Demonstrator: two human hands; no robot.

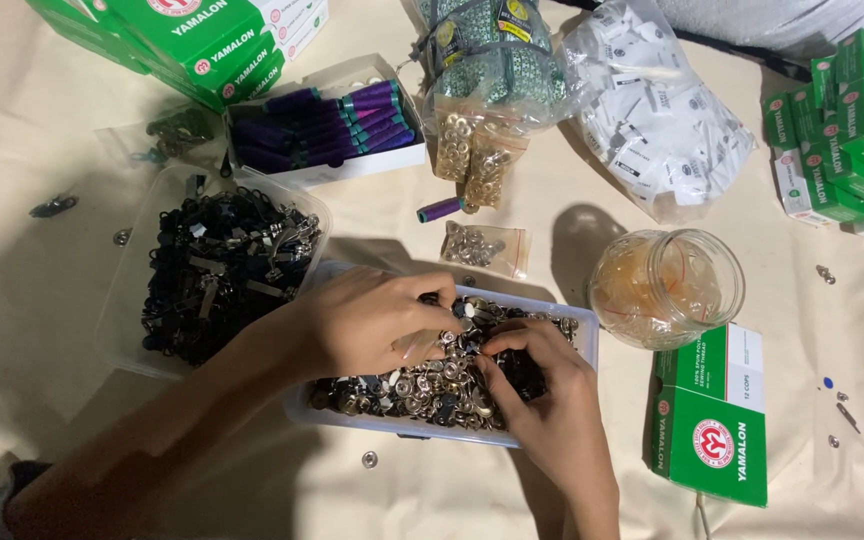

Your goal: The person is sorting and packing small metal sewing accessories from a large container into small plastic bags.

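Both of my hands are down in a clear plastic tray point(584, 338) heaped with small metal snap buttons point(422, 385) in silver, brass and black. My left hand point(367, 318) reaches in from the left, its fingertips pinched over the pile near the tray's middle; what they pinch is too small to make out. My right hand point(542, 395) comes up from below with its fingers curled into the buttons just to the right. The fingertips of the two hands almost meet.
A clear tub of black zipper pulls point(217, 270) sits left of the tray. Behind are a box of purple thread spools point(327, 125), bags of brass eyelets point(472, 150), a small bag of snaps point(474, 246) and a bag of white parts point(657, 110). A glass jar point(667, 285) and green boxes point(712, 420) stand right.
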